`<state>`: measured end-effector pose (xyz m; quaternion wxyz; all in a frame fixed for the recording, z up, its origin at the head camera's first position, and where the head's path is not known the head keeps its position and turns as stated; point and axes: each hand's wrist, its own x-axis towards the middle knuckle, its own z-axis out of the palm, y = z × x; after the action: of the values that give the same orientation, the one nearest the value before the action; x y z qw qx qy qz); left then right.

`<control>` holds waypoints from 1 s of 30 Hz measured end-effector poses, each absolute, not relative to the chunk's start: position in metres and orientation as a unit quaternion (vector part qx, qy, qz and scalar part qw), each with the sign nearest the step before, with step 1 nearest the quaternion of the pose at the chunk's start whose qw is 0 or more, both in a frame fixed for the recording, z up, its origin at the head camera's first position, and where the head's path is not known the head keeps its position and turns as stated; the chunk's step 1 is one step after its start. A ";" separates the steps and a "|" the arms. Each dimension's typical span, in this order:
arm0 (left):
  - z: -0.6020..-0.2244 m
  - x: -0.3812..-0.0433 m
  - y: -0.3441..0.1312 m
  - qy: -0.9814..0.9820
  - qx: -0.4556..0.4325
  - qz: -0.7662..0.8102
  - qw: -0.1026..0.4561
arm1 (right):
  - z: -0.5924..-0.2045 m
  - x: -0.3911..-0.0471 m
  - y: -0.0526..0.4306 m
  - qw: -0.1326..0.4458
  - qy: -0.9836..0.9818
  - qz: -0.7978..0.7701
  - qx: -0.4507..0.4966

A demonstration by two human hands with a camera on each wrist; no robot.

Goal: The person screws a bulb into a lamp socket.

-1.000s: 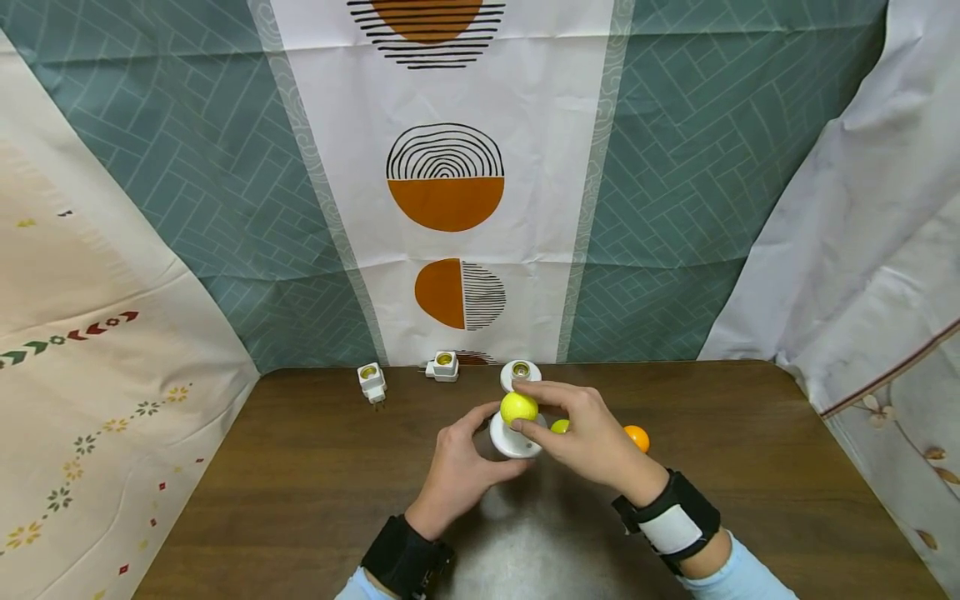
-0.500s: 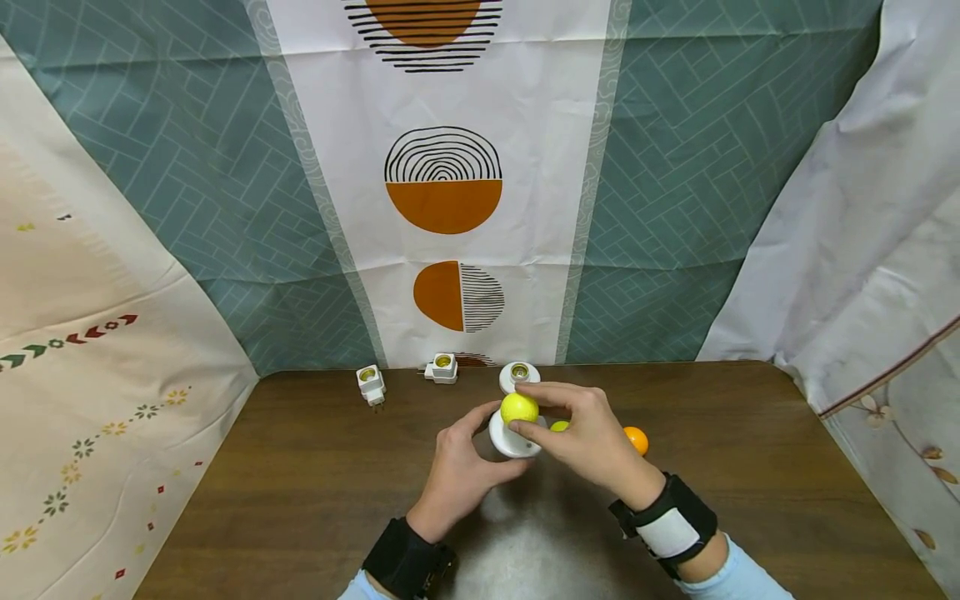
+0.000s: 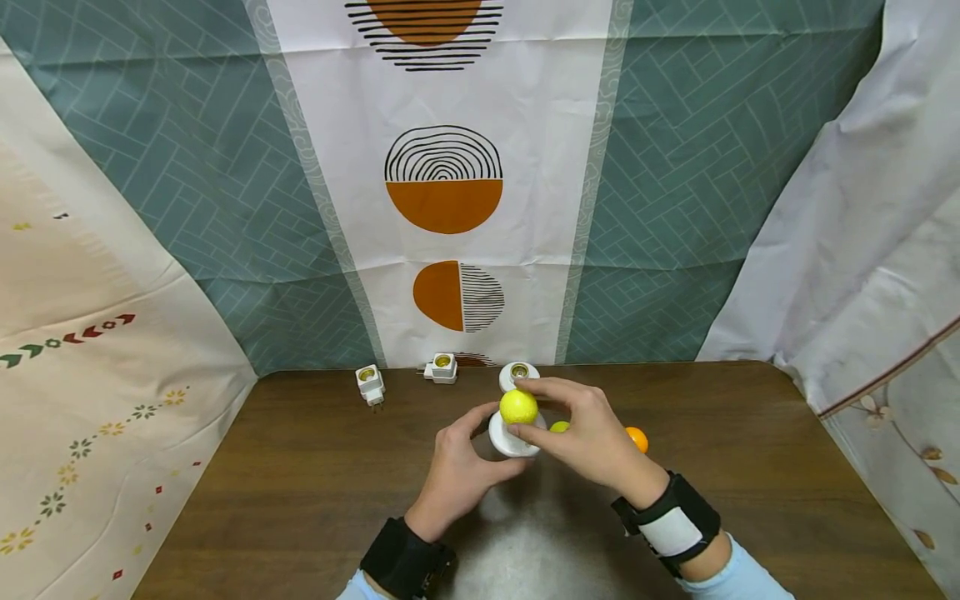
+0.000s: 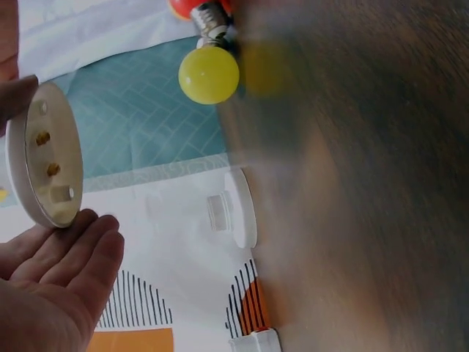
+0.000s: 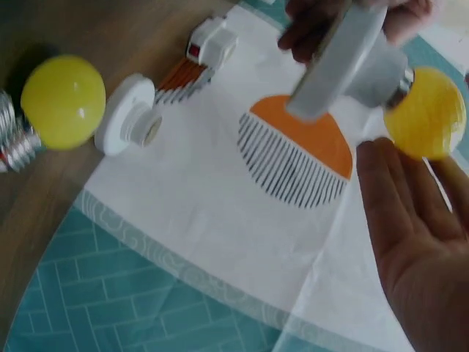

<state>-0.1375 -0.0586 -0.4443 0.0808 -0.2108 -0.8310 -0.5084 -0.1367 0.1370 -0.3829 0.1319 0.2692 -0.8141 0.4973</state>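
My left hand holds a round white bulb holder by its rim, between thumb and fingers. The holder is raised off the table, and its underside with brass screws faces the left wrist view. Above it, my right hand pinches a yellow light bulb between thumb and fingertips. In the right wrist view the bulb's metal base meets the holder's socket mouth, with a short strip of metal showing. Most of the bulb's screw base is hidden.
Another round white holder stands at the table's back edge. Two white plug-in sockets lie to its left. A second yellow bulb and an orange bulb lie behind the right hand. Patterned cloth hangs behind the table.
Both hands stay at the same spot over the table. The right fingertips and the yellow bulb have shifted only very slightly; the left hand's grip on the holder looks the same.
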 end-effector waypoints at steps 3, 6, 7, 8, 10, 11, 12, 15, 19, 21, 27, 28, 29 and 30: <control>-0.445 -0.138 -0.060 -0.824 -0.214 -0.521 0.064 | -0.380 -0.138 0.140 0.101 -0.818 0.486 0.292; -0.445 -0.139 -0.061 -0.823 -0.218 -0.522 0.058 | -0.379 -0.138 0.142 0.077 -0.819 0.480 0.305; -0.444 -0.139 -0.060 -0.823 -0.220 -0.521 0.058 | -0.379 -0.138 0.142 0.071 -0.819 0.479 0.308; -0.444 -0.139 -0.060 -0.823 -0.222 -0.520 0.057 | -0.379 -0.139 0.142 0.067 -0.819 0.479 0.310; -0.444 -0.138 -0.060 -0.823 -0.227 -0.517 0.057 | -0.379 -0.138 0.142 0.063 -0.817 0.483 0.309; -0.444 -0.138 -0.059 -0.824 -0.227 -0.516 0.057 | -0.379 -0.138 0.141 0.063 -0.815 0.485 0.309; -0.443 -0.138 -0.059 -0.825 -0.227 -0.514 0.057 | -0.379 -0.138 0.141 0.063 -0.815 0.487 0.309; -0.444 -0.137 -0.060 -0.831 -0.226 -0.505 0.063 | -0.381 -0.137 0.140 0.066 -0.813 0.492 0.305; -0.446 -0.136 -0.059 -0.837 -0.224 -0.494 0.077 | -0.381 -0.136 0.138 0.074 -0.808 0.504 0.297; -0.446 -0.137 -0.059 -0.836 -0.223 -0.494 0.081 | -0.381 -0.135 0.137 0.080 -0.805 0.510 0.293; -0.445 -0.136 -0.058 -0.836 -0.217 -0.496 0.084 | -0.381 -0.134 0.135 0.102 -0.803 0.516 0.279; -0.444 -0.136 -0.058 -0.837 -0.215 -0.496 0.085 | -0.381 -0.134 0.135 0.107 -0.805 0.515 0.276; -0.444 -0.136 -0.058 -0.838 -0.213 -0.495 0.086 | -0.380 -0.134 0.135 0.113 -0.806 0.512 0.273; -0.443 -0.136 -0.057 -0.838 -0.211 -0.496 0.088 | -0.380 -0.134 0.135 0.119 -0.807 0.511 0.269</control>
<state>-0.1362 -0.0574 -0.4432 0.0881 -0.2108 -0.8379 -0.4957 -0.1345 0.1346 -0.3799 0.1194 0.2694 -0.8074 0.5112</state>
